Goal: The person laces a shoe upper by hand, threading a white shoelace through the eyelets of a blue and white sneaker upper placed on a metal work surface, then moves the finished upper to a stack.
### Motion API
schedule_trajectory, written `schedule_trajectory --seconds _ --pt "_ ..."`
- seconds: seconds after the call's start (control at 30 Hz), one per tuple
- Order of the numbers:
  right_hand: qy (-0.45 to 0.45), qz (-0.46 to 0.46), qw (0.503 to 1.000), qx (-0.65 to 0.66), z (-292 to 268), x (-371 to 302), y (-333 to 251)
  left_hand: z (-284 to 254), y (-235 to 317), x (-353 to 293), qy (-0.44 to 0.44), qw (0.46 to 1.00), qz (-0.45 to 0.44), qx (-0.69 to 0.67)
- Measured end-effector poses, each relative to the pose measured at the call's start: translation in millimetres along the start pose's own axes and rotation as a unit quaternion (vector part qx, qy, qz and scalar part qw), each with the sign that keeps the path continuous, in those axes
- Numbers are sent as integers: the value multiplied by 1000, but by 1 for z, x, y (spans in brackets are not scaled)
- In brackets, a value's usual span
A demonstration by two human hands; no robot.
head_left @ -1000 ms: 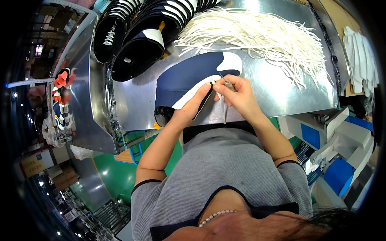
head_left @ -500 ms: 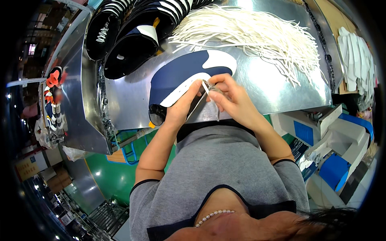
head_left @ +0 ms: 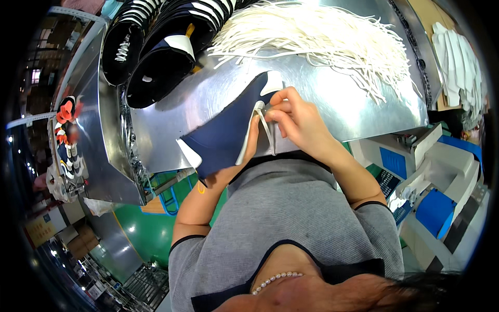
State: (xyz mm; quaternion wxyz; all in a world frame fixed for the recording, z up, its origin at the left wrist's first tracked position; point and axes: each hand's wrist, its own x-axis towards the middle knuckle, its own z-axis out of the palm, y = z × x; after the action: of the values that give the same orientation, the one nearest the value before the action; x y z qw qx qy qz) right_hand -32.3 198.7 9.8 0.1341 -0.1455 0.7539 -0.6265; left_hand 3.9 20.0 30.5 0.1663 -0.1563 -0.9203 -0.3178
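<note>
A navy and white shoe upper (head_left: 221, 132) is tilted on its side above the near part of the metal table. My left hand (head_left: 251, 146) grips it from below, its fingers partly hidden behind the navy side. A white shoelace (head_left: 270, 136) comes out at the eyelet edge and hangs down toward my waist. Beside that edge, my right hand (head_left: 299, 125) is closed in a pinch at the lace, fingertips close to the upper. Exactly how the fingertips meet the lace is hard to see.
Stacked shoe uppers (head_left: 161, 73) with black linings stand at the far left of the metal table (head_left: 156, 148). A big pile of loose white laces (head_left: 317, 36) lies along the far side. At the right is a white and blue machine (head_left: 426, 177).
The upper has turned over in my left hand, so its navy side now shows and the white eyelet strip faces me edge-on. My right hand has shifted slightly away from the upper.
</note>
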Motion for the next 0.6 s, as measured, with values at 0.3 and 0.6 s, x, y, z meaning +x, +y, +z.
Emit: schedule_trajectory --seconds 0.3,0.6 --pt "-131 -95 950 -267 -28 13 -23 2 -31 -28 -56 886 -330 -319" --pt "42 151 962 222 -19 27 4 -5 -53 -1 0 900 -227 -373"
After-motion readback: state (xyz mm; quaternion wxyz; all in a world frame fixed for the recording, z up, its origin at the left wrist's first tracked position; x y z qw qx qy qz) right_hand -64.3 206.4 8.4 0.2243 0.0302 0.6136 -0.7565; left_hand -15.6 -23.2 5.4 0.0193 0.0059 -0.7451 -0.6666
